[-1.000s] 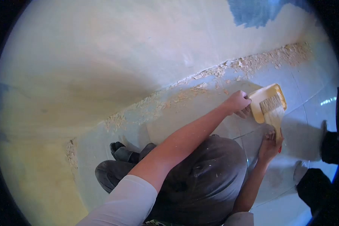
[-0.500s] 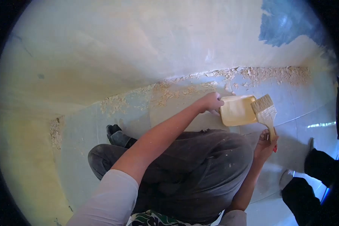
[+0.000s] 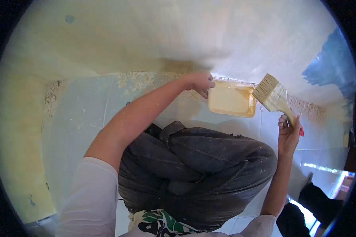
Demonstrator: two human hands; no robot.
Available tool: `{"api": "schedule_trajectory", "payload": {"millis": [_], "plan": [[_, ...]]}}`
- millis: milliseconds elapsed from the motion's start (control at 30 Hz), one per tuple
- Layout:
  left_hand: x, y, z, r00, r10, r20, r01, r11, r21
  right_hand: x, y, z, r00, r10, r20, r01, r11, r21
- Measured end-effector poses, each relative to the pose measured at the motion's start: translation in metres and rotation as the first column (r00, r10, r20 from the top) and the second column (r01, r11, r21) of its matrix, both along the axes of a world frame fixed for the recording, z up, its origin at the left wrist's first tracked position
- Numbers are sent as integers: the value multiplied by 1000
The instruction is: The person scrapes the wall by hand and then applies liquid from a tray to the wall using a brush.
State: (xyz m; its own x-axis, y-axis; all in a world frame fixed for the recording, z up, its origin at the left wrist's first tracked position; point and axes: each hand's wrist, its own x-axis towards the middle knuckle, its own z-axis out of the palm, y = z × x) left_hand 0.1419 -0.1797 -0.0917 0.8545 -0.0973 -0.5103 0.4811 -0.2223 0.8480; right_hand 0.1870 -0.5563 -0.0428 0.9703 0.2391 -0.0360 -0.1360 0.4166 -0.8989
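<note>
My left hand (image 3: 201, 83) grips the left rim of a shallow cream paint tray (image 3: 230, 98), its thumb and fingers closed on the edge. Pale liquid covers the tray's bottom. In my right hand (image 3: 289, 132) is a wide paintbrush (image 3: 273, 94), held by its wooden handle, which ends in red. The bristles point up and left, close by the tray's right rim, and look coated in pale paint.
A pale, patchy wall (image 3: 146, 35) curves ahead, with a blue patch (image 3: 332, 59) at right. Flaked paint scraps (image 3: 140, 80) lie along its foot on the tiled floor (image 3: 83, 106). Another person's dark-clad legs (image 3: 316, 201) are at lower right.
My view has shifted. The tray and brush appear nearer the wall's foot, and the brush has been raised up from the tray's right corner. Both hands keep their holds.
</note>
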Motion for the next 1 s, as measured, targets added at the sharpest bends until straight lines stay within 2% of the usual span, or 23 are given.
{"api": "schedule_trajectory", "payload": {"millis": [33,100,233,300,433,500,633,700,767,800,933,1000], "plan": [[-8,12,8,1000,16,7,-16,1000,-6,0,13,11,1000,16,7,-16,1000,-6],[-24,41,18,999,36,-13,-35,995,92,-3,42,31,999,42,-28,-45,995,-89],[-40,65,27,998,65,-22,-63,994,93,-4,72,55,984,166,-62,-173,978,-117],[-34,59,29,995,64,-73,-47,976,214,12,65,50,953,278,-118,-282,959,-24],[-47,89,23,993,105,-61,-92,977,191,14,99,53,904,346,-252,-360,933,-10],[-48,90,27,995,69,-66,-55,981,184,20,98,55,874,403,-271,-421,907,-10],[-53,83,33,992,125,-32,-111,953,282,35,89,44,854,450,-262,-469,883,-13],[-56,81,35,981,193,20,-192,951,242,41,87,39,842,483,-241,-497,868,2],[-61,83,38,974,221,46,-225,926,303,45,88,32,857,456,-242,-469,883,3],[-63,83,37,974,221,55,-227,912,342,51,84,28,835,501,-226,-513,858,10],[-68,84,31,955,295,38,-290,894,340,76,77,15,797,546,-257,-559,829,27],[-79,85,31,942,334,26,-317,865,388,82,77,10,821,494,-286,-507,861,33]]}}
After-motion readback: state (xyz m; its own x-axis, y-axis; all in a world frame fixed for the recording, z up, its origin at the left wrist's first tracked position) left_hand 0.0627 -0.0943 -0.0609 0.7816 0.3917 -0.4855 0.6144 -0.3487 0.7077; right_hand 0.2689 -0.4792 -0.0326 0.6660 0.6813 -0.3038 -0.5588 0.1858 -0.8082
